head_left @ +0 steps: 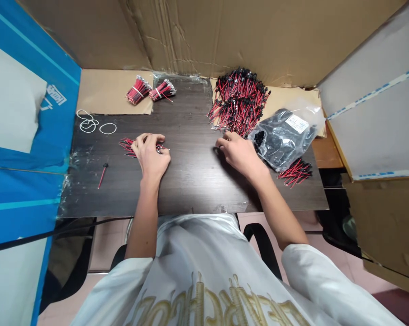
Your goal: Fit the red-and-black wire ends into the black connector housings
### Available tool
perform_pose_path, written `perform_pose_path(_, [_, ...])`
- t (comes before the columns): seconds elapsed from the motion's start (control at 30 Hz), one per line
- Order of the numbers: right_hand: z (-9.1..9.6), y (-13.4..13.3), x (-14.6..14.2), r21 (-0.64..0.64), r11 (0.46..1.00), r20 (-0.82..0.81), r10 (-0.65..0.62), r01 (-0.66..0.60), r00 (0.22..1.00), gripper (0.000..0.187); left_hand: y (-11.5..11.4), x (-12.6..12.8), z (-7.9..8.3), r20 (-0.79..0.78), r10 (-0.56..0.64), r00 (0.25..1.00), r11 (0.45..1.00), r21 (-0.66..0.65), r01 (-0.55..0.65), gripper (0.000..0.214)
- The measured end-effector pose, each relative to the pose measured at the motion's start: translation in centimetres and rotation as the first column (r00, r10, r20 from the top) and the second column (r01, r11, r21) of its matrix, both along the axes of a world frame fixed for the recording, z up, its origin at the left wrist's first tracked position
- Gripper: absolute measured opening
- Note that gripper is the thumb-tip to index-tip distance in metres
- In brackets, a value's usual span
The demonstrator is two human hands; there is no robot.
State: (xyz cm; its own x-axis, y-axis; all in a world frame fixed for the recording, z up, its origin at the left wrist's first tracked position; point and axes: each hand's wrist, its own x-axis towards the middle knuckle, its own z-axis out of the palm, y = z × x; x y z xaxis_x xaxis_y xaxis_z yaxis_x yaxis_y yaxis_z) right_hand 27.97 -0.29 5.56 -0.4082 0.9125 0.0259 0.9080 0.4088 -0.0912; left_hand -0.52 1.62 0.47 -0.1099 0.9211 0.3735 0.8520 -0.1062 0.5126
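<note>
My left hand (pixel 152 154) rests on the dark wooden table (pixel 191 181), fingers curled over a small bunch of red and black wires (pixel 128 146) that sticks out to its left. My right hand (pixel 236 151) lies knuckles up beside a large pile of red and black wires with black connectors (pixel 238 102). Its fingers are curled down against the table, and what they pinch is hidden.
Two tied wire bundles (pixel 150 89) lie at the back left. White rubber bands (pixel 92 123) sit left of them. A single loose wire (pixel 102 174) lies near the left edge. A clear bag of black parts (pixel 284 136) and more wires (pixel 294 171) are right. Cardboard walls (pixel 225 36) surround the table.
</note>
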Motion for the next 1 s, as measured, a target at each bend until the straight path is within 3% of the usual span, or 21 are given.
perform_pose_path(0.23, [-2.9, 1.3, -1.8, -0.009, 0.994, -0.214, 0.105, -0.110, 0.971, 0.025, 0.2, -0.2, -0.2, -0.004, -0.017, 1.000, 1.000, -0.007, 0.017, 0.029])
perform_pose_path(0.37, [-4.0, 0.9, -2.5, 0.003, 0.990, -0.277, 0.138, -0.143, 0.951, 0.028, 0.2, -0.7, 0.2, 0.048, 0.065, 0.997, 0.997, 0.046, -0.067, 0.039])
perform_pose_path(0.47, [-4.1, 0.8, -2.7, -0.010, 0.991, -0.306, 0.125, -0.134, 0.944, 0.027, 0.1, -0.9, 0.2, 0.069, 0.096, 0.993, 0.995, 0.019, -0.098, 0.041])
perform_pose_path(0.8, [-4.3, 1.2, -2.3, -0.064, 0.991, -0.425, 0.076, -0.114, 0.902, 0.026, -0.1, -0.5, 0.2, -0.019, 0.039, 0.999, 0.999, 0.016, -0.039, 0.037])
perform_pose_path(1.0, [-4.3, 1.1, -2.2, -0.057, 0.993, -0.478, 0.068, -0.108, 0.876, 0.025, 0.2, -0.6, -0.3, 0.012, 0.076, 0.997, 0.997, 0.018, -0.076, 0.024])
